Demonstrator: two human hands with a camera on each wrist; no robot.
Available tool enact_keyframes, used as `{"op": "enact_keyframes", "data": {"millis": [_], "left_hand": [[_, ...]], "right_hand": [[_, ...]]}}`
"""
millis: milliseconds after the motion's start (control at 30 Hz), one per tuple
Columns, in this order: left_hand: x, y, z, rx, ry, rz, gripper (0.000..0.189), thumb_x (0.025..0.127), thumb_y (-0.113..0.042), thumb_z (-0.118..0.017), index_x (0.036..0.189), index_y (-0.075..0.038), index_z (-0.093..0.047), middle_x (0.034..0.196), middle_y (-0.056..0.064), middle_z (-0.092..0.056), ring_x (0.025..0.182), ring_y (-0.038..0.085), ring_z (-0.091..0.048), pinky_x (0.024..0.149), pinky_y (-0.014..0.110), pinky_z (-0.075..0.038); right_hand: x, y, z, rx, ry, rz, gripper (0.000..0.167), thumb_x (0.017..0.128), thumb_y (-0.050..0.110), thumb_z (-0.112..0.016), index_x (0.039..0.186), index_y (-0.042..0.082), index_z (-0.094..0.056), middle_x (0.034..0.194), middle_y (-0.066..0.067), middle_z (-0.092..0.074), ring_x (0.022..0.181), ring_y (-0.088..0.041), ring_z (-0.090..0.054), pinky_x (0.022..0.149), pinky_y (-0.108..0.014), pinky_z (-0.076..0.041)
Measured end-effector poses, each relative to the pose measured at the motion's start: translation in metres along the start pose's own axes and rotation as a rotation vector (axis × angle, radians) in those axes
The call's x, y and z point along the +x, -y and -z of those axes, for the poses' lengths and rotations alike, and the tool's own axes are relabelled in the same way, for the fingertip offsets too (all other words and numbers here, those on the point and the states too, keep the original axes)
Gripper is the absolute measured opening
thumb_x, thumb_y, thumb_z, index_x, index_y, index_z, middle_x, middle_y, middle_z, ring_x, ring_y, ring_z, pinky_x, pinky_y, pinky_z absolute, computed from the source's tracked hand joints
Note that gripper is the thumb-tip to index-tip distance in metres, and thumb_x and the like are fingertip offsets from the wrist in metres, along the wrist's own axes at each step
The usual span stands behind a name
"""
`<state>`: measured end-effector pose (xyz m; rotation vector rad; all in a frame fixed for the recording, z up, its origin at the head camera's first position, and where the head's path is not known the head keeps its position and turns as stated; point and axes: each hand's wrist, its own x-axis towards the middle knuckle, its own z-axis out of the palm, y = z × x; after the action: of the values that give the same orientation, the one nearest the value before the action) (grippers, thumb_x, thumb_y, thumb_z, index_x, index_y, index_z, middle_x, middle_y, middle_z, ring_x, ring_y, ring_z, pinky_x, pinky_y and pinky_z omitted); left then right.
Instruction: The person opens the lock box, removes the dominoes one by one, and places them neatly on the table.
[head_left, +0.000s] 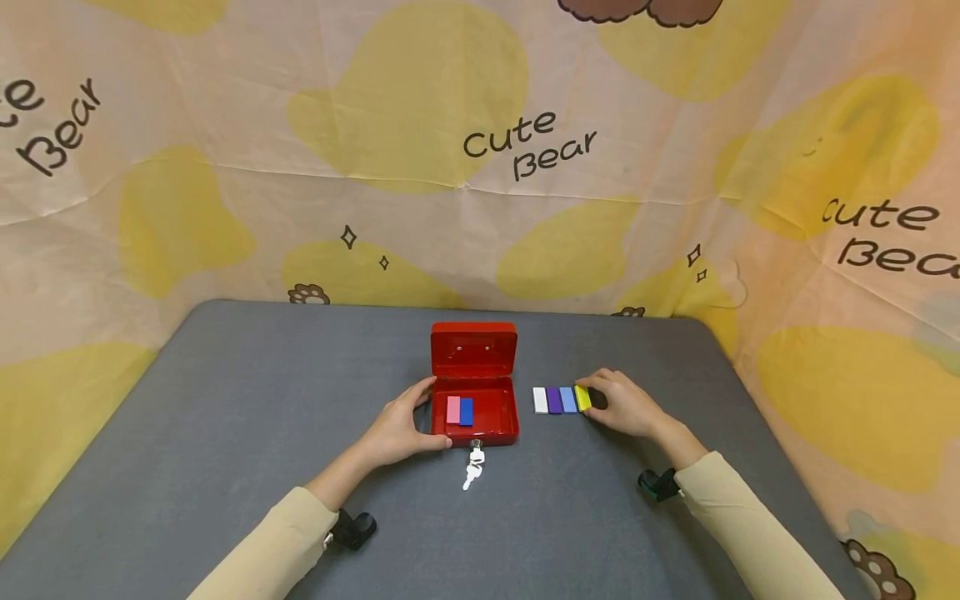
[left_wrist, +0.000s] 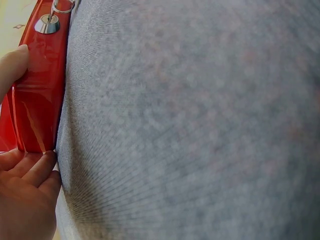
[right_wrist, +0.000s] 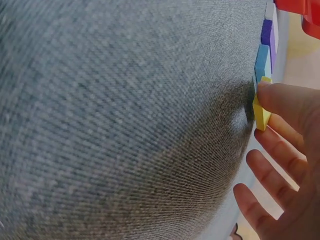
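A small red cash box (head_left: 495, 437) stands with its lid (head_left: 474, 354) raised. My left hand (head_left: 395, 429) grips its left end, thumb at the front and fingertips against the side in the left wrist view. Inside lie a pink block (head_left: 453, 410) and a dark blue block (head_left: 467, 412), side by side. To the right, my right hand (head_left: 621, 403) pinches a yellow block (right_wrist: 262, 115) between thumb and fingers. It is the right end of a row with a white block (head_left: 540, 400), a purple block (head_left: 554, 400) and a light blue block (head_left: 567, 400).
Two silver keys (head_left: 473, 467) hang from the lock (left_wrist: 47, 24) at the box's front. A grey cloth (head_left: 225, 433) covers the table. Behind and at the sides hangs a patterned curtain (head_left: 420, 100). Each wrist wears a black device (head_left: 352, 530).
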<state>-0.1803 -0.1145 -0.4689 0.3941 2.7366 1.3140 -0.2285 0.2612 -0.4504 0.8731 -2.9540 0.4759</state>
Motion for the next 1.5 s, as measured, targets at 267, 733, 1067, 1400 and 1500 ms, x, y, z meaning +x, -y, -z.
{"op": "enact_keyframes", "data": {"millis": [267, 733, 1067, 1400, 1500], "left_hand": [[0.0003, -0.0016, -0.0001, -0.004, 0.003, 0.011, 0.094, 0.063, -0.034, -0.083, 0.141, -0.012, -0.034, 0.140, 0.011, -0.042, 0.122, 0.028, -0.048, 0.091, 0.046, -0.047], [0.0002, -0.0013, -0.0007, -0.016, 0.003, 0.011, 0.095, 0.063, -0.034, -0.083, 0.141, -0.011, -0.034, 0.140, 0.012, -0.042, 0.122, 0.029, -0.048, 0.090, 0.047, -0.047], [0.0008, 0.0005, -0.0011, -0.008, 0.000, -0.008, 0.095, 0.064, -0.034, -0.083, 0.141, -0.011, -0.033, 0.140, 0.012, -0.041, 0.123, 0.029, -0.048, 0.091, 0.046, -0.047], [0.0003, 0.0003, -0.0016, -0.003, -0.007, -0.018, 0.095, 0.063, -0.033, -0.083, 0.141, -0.010, -0.034, 0.139, 0.013, -0.042, 0.121, 0.029, -0.049, 0.092, 0.047, -0.046], [0.0005, 0.0001, -0.0013, -0.004, -0.005, -0.020, 0.094, 0.064, -0.034, -0.083, 0.141, -0.010, -0.034, 0.139, 0.013, -0.042, 0.121, 0.029, -0.049, 0.091, 0.047, -0.046]], "right_hand": [[0.0008, -0.0009, -0.0030, -0.009, 0.022, -0.013, 0.043, 0.080, 0.017, -0.070, 0.120, 0.005, -0.060, 0.111, -0.011, -0.058, 0.101, -0.028, -0.054, 0.086, -0.046, -0.047], [0.0023, -0.0011, -0.0067, -0.026, -0.016, 0.017, 0.043, 0.078, 0.016, -0.071, 0.118, 0.004, -0.061, 0.109, -0.011, -0.058, 0.098, -0.027, -0.055, 0.083, -0.044, -0.047], [0.0017, -0.0006, -0.0060, -0.029, -0.003, 0.017, 0.043, 0.079, 0.015, -0.071, 0.119, 0.004, -0.060, 0.109, -0.011, -0.058, 0.098, -0.027, -0.055, 0.083, -0.044, -0.047], [0.0015, 0.0019, -0.0028, -0.019, 0.004, 0.027, 0.044, 0.079, 0.015, -0.071, 0.119, 0.004, -0.060, 0.109, -0.013, -0.058, 0.098, -0.028, -0.055, 0.084, -0.046, -0.047], [0.0011, 0.0036, -0.0001, -0.021, 0.003, 0.036, 0.044, 0.079, 0.014, -0.071, 0.119, 0.003, -0.059, 0.109, -0.014, -0.059, 0.098, -0.030, -0.056, 0.084, -0.047, -0.047]]}}
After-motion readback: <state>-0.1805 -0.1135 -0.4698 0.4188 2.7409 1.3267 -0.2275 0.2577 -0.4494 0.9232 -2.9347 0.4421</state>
